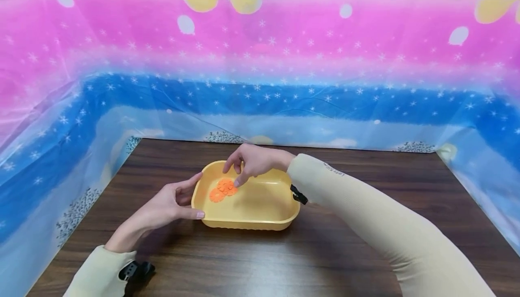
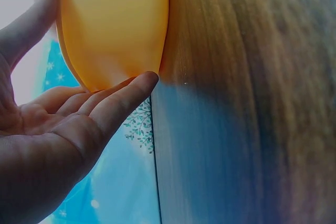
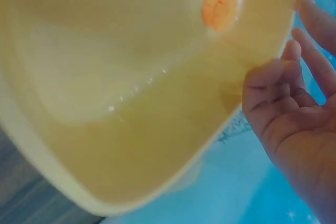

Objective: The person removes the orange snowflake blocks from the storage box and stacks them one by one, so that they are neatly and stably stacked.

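Note:
A yellow plastic basin [image 1: 260, 202] stands on the wooden table. Inside it, toward the left end, several thin orange discs with scalloped edges [image 1: 222, 190] overlap in a small pile; they look like carrot slices. My left hand [image 1: 164, 204] holds the basin's left end, its thumb at the near rim and its fingers along the outer wall. In the left wrist view, the fingers [image 2: 123, 95] lie against that wall. Reaching over the far rim, my right hand [image 1: 256, 161] is above the discs, thumb and forefinger apart. No disc shows between its fingers in the right wrist view.
The dark wooden table [image 1: 345, 252] extends around the basin. A pink and blue patterned cloth [image 1: 284, 85] hangs along its back and sides. A black strap [image 1: 299, 194] on the right wrist is close to the basin's right rim.

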Motion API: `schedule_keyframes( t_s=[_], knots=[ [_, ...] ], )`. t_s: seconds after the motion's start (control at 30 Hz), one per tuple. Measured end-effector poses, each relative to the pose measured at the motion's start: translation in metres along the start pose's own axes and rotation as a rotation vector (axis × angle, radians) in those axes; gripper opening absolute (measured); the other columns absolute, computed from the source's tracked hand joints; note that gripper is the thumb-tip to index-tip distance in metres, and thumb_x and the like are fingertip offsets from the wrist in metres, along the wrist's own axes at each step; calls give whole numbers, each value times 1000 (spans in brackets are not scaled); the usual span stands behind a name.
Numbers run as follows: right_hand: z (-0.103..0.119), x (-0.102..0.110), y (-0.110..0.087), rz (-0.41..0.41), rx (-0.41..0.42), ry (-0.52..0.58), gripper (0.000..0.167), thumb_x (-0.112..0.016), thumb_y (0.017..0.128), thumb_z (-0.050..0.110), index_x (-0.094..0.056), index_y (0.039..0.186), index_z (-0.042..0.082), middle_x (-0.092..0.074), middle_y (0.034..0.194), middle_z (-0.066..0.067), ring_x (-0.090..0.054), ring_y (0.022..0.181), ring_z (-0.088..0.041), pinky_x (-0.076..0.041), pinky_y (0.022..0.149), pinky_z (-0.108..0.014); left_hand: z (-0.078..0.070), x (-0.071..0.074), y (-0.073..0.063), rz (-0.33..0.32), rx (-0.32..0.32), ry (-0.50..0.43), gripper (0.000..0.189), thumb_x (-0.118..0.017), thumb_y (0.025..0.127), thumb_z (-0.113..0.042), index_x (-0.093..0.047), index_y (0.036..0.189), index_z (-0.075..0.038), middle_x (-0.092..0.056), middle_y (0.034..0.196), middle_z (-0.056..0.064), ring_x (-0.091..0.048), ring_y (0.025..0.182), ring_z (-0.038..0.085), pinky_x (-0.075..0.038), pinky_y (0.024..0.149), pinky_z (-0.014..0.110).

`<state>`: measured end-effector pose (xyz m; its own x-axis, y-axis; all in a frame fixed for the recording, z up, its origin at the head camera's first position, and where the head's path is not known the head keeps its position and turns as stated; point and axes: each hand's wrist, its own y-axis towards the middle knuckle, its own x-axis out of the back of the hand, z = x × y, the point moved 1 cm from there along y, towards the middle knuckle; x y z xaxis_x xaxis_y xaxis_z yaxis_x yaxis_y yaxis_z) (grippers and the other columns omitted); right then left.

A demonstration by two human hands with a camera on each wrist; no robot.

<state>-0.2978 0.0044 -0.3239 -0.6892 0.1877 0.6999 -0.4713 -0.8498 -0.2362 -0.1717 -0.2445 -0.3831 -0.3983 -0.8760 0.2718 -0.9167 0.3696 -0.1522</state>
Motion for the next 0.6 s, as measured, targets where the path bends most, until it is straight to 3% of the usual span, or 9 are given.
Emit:
schedule_keyframes(
  t_s=[0.1, 0.3, 0.5, 0.6],
  knots=[
    [-5, -7, 5, 46, -27, 20, 47, -81, 91, 9, -68, 136, 4, -59, 84, -7, -52, 70, -11, -52, 59, -31, -1, -1, 1, 3, 1, 4, 106, -86, 86, -10, -18, 167, -8, -19, 169, 28, -41, 145, 47, -58, 96, 38],
    [-10, -17, 12, 99, -75, 25, 58, -81, 92, 9, -60, 145, 5, -59, 77, -5, -52, 63, -11, -57, 71, -54, -2, -1, 1, 0, 0, 15, 106, -86, 86, -10, -18, 167, -8, -19, 169, 28, -40, 145, 47, -58, 96, 38],
    [-15, -25, 21, 124, -134, -42, 70, -83, 90, 14, -53, 153, 9, -54, 70, -1, -43, 49, -12, -48, 53, -30, 2, -1, 0, -9, 28, 5, 106, -87, 86, -10, -19, 168, -10, -20, 169, 27, -41, 145, 45, -58, 96, 38],
    [-15, -28, 22, 116, -181, -88, 75, -84, 90, 16, -49, 156, 13, -55, 75, -1, -44, 48, -13, -45, 50, -24, 1, -1, 0, -7, 22, 2, 106, -87, 86, -10, -19, 168, -11, -20, 169, 27, -42, 145, 45, -58, 96, 38]
  ],
)
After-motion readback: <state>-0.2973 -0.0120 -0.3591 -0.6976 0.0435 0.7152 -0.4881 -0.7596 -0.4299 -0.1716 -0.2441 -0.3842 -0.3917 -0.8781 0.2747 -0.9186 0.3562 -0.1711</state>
